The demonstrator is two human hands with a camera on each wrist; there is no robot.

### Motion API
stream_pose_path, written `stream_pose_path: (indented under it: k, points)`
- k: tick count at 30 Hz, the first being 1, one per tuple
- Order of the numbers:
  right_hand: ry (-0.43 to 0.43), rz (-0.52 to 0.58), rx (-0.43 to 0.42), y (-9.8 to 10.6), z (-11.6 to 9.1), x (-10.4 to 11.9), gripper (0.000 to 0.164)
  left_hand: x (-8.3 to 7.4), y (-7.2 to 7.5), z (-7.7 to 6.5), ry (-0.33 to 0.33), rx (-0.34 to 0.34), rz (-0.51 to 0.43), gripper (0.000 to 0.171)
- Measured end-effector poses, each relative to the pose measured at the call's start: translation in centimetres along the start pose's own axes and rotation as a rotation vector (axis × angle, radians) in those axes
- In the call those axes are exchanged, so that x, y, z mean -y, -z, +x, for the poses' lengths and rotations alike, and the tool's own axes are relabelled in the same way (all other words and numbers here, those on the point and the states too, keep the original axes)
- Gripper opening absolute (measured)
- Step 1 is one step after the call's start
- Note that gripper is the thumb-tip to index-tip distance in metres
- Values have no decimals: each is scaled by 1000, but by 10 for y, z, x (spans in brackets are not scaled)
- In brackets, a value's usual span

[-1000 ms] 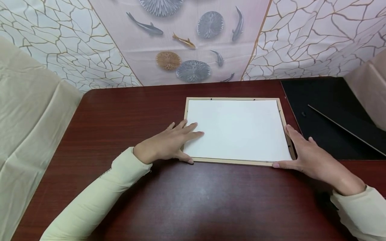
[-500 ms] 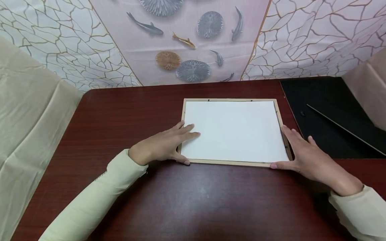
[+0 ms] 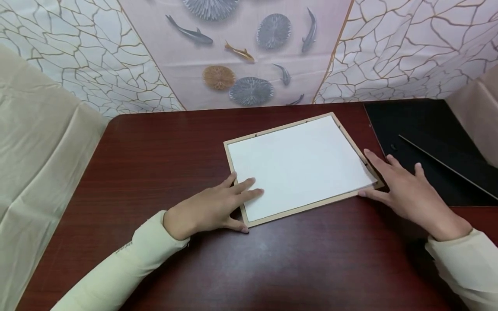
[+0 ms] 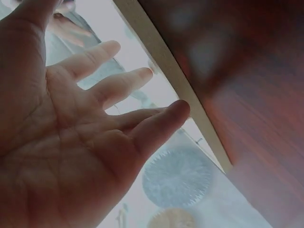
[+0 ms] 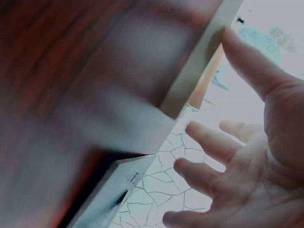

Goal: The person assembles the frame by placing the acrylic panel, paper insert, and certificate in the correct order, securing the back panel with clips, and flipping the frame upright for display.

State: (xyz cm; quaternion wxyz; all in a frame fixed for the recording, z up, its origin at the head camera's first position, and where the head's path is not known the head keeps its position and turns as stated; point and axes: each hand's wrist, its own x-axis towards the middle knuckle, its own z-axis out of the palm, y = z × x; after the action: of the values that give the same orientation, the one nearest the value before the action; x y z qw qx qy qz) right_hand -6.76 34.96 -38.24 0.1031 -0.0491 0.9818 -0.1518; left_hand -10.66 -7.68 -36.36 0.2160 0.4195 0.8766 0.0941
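Note:
A picture frame [image 3: 288, 213] with light wood-coloured rails and small dark tabs along its inner edge lies slanted on the table, its far right corner farthest back. Inside it is a white sheet [image 3: 299, 164], slightly raised at the near right corner. At the near left corner is my left hand [image 3: 215, 205], its fingers spread over the rail and sheet, the thumb at the front rail. My right hand [image 3: 410, 194] has its thumb at the near right corner and its fingers spread beside the right rail. Both wrist views show straight, spread fingers near the frame's rail [image 4: 171, 80].
On the right of the dark red wooden table [image 3: 155, 155] lies a black panel [image 3: 400, 119], with a thin-edged black board [image 3: 459, 160] tilted up on it. A patterned cloth [image 3: 249, 52] hangs behind the table, and beige fabric [image 3: 43, 142] covers the left side.
The frame has turned anticlockwise from nearly square to slanted: its right side moved away, its left end nearer. The left hand moved nearer with it; the right hand moved slightly farther away.

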Motion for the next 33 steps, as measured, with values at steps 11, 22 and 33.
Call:
stream_pose_path:
  k: [11, 22, 33]
  points:
    - [-31, -47, -115, 1, 11, -5, 91, -25, -7, -11, -73, -19, 145, 86]
    - [-14, -41, -145, -7, 5, 18, 90, 12, 16, 11, -64, -173, 156, 80]
    - [77, -239, -342, -39, -22, 95, 87, 55, 36, 71, 25, -127, 61, 80]
